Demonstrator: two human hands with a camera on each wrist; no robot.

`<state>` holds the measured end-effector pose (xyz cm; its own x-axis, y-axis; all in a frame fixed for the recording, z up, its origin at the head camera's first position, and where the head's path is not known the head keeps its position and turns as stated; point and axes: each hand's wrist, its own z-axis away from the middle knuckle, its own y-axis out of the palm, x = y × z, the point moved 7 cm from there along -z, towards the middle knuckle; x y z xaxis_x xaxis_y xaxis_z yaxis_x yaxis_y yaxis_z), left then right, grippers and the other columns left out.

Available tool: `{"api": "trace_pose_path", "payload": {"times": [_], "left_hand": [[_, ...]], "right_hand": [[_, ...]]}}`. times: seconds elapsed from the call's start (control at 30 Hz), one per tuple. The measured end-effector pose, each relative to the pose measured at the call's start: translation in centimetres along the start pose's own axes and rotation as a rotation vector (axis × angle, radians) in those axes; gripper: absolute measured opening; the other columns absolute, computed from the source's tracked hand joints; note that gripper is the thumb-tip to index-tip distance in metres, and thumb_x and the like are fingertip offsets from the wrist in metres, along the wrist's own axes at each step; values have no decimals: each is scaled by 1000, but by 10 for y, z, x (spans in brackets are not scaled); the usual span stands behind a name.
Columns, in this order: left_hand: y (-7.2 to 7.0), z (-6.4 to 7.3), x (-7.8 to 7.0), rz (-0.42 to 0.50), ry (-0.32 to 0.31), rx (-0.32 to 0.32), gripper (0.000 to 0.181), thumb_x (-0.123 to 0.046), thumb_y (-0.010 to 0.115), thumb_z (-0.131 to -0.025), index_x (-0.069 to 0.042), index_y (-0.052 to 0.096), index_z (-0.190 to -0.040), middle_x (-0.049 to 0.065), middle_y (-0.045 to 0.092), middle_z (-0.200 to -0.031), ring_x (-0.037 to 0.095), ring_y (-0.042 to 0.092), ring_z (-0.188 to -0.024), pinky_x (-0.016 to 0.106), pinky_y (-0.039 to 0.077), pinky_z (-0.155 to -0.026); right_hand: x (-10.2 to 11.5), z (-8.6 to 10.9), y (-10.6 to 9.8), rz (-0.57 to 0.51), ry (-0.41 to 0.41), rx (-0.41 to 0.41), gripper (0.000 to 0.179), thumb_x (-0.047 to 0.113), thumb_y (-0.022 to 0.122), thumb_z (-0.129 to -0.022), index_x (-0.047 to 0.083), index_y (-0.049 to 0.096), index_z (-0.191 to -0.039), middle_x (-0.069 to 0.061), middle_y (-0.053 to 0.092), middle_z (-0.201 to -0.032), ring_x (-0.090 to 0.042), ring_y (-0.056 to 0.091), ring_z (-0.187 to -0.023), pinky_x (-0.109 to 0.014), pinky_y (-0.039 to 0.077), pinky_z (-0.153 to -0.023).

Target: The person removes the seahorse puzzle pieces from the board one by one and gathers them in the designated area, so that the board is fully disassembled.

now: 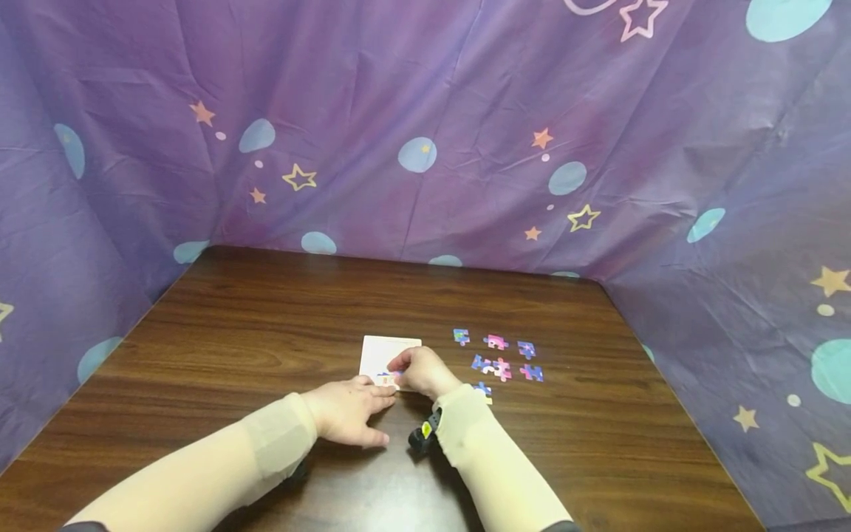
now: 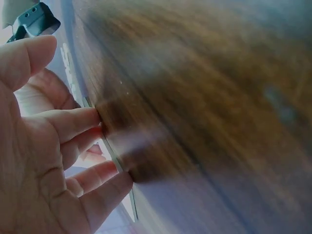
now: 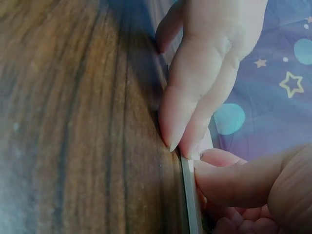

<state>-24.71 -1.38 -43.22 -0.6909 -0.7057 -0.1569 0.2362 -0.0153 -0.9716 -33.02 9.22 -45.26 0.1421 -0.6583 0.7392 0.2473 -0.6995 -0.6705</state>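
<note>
A square white puzzle board (image 1: 380, 353) lies on the table in the head view. My left hand (image 1: 352, 410) rests at its near edge, fingers extended; the left wrist view shows those fingertips (image 2: 124, 180) touching the board's rim. At the near side of the board, my right hand (image 1: 428, 373) pinches a small colourful puzzle piece (image 1: 385, 380) between thumb and finger, partly covered by the fingers. Seen from the right wrist, the right thumb (image 3: 229, 180) is low over the board's edge, close to the left fingertips.
Several loose pink and blue puzzle pieces (image 1: 501, 369) lie right of the board, one (image 1: 482, 390) partly behind the right wrist. A dark wrist camera (image 1: 422, 436) hangs under the right sleeve. A purple starred cloth (image 1: 412, 111) surrounds the brown wooden table (image 1: 266, 310).
</note>
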Motion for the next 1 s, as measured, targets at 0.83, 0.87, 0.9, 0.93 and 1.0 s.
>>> {"api": "trace_pose_path", "payload": {"times": [0.83, 0.87, 0.9, 0.93, 1.0], "left_hand": [[4, -11, -20, -167, -41, -77, 74, -61, 53, -85, -9, 52, -138, 6, 46, -146, 26, 42, -131, 36, 41, -103], [4, -11, -21, -157, -44, -76, 75, -61, 54, -85, -7, 52, -138, 8, 46, -146, 26, 39, -134, 36, 38, -107], [5, -11, -23, -141, -44, -76, 76, -60, 54, -85, -5, 51, -138, 10, 45, -146, 26, 37, -137, 36, 34, -110], [6, -11, -24, -127, -42, -75, 77, -59, 55, -85, -3, 50, -138, 12, 45, -146, 27, 35, -138, 35, 31, -112], [7, -12, -26, -108, -39, -74, 80, -59, 54, -86, 0, 49, -139, 15, 42, -147, 28, 34, -139, 34, 28, -113]], "right_hand": [[-12, -5, 5, -207, 116, 101, 27, -8, 62, -70, -2, 71, -94, -6, 67, -85, -16, 57, -81, -23, 44, -71], [-12, -5, 5, -202, 110, 104, 26, -8, 64, -70, -2, 71, -94, -5, 67, -84, -16, 58, -80, -23, 45, -72], [-12, -5, 4, -199, 107, 109, 24, -7, 65, -71, -2, 71, -94, -5, 68, -84, -15, 58, -80, -23, 45, -72], [-12, -5, 4, -199, 104, 115, 24, -7, 65, -72, -2, 72, -95, -5, 68, -84, -15, 58, -80, -23, 45, -72], [-12, -6, 2, -196, 108, 125, 22, -5, 66, -73, -2, 72, -94, -4, 68, -83, -14, 58, -78, -23, 45, -72]]}}
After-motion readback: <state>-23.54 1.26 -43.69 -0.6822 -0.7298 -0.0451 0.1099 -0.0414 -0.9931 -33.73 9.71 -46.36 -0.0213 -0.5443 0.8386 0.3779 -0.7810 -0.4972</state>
